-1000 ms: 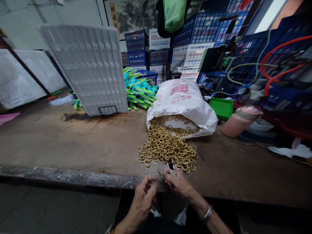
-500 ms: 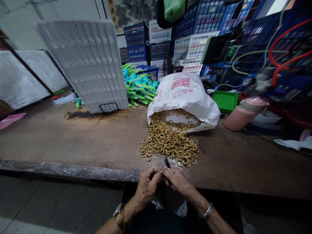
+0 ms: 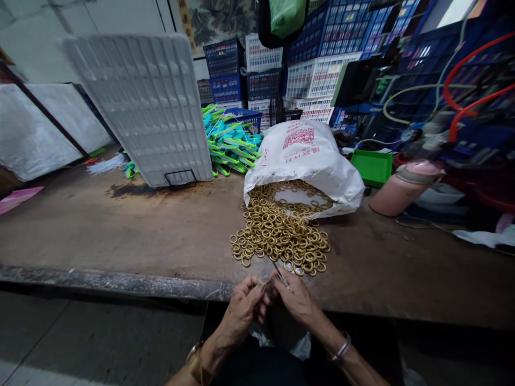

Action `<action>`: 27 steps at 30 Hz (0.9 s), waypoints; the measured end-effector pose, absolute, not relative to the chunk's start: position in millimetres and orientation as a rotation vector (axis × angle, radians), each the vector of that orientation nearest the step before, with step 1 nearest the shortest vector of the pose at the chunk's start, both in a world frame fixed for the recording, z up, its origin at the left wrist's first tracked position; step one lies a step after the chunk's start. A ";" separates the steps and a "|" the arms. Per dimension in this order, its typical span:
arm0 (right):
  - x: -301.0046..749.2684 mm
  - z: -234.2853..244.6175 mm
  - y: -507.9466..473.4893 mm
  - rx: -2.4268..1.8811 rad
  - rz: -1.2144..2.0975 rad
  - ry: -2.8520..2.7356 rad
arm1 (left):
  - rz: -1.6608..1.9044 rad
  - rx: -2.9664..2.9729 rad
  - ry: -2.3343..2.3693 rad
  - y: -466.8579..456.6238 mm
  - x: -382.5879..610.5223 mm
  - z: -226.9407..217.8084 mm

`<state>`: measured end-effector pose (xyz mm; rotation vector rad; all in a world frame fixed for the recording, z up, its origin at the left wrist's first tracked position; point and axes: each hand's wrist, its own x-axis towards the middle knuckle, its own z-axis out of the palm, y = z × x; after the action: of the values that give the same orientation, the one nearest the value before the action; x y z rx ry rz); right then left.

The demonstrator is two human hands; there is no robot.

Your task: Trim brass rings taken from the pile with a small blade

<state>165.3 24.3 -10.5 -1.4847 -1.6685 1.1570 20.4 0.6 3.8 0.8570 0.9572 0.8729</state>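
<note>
My left hand [image 3: 242,305] is closed, thumb against fingers, pinching a small gold-coloured ring [image 3: 266,283] at the table's front edge. Just to the right, my right hand [image 3: 298,298] is wrapped round a small knife [image 3: 283,279] with a dark narrow blade and a pale handle. Its fingertips meet the ring, and the blade points up and away from me. Fingers partly cover the ring and the knife's handle. Beyond both hands lies a heap of similar gold rings [image 3: 277,236], spilling from the mouth of a white woven sack [image 3: 306,155] with red print.
The brown table [image 3: 120,230] runs across the view. A white ribbed panel [image 3: 137,107] stands at left, beside green and turquoise plastic pieces [image 3: 231,142]. At right are a green tray [image 3: 370,167] and a pink bottle [image 3: 404,187]. Stacked crates [image 3: 317,75] fill the back.
The knife has turned in my right hand, its blade now seen edge-on and slanting left. My left fingers have shifted and spread slightly; the ring between the hands shows more.
</note>
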 end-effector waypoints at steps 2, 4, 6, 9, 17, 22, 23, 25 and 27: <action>166.2 -10.1 20.8 -1.482 1.033 -1.865 | 0.889 0.855 0.988 0.9 20.3 4.8; 165.8 -9.0 16.8 -1.477 0.948 -2.040 | 0.896 0.852 1.012 1.5 20.1 6.2; 164.6 -7.8 13.7 -1.513 0.873 -2.154 | 0.900 0.861 1.027 1.9 19.7 7.7; 162.9 -6.9 12.1 -1.568 0.764 -2.256 | 0.911 0.884 1.041 1.2 18.3 10.2; 159.4 -13.2 28.1 -1.808 0.462 -2.313 | 0.941 0.890 0.894 -15.8 9.4 21.5; 139.6 -12.0 42.0 -1.745 0.372 -2.246 | 1.062 0.622 0.787 -16.1 0.7 16.5; 134.0 -11.6 45.0 -1.749 0.357 -2.237 | 1.077 0.580 0.794 -15.3 -1.5 14.7; 122.5 -11.9 50.9 -1.799 0.319 -2.230 | 1.104 0.511 0.812 -14.0 -6.3 11.7; 112.6 -13.4 56.1 -1.876 0.277 -2.234 | 1.131 0.452 0.815 -13.4 -11.3 9.5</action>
<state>112.6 56.1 -13.4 -1.8757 -2.2336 0.2771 -11.3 -13.4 9.5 0.4522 0.8151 1.1306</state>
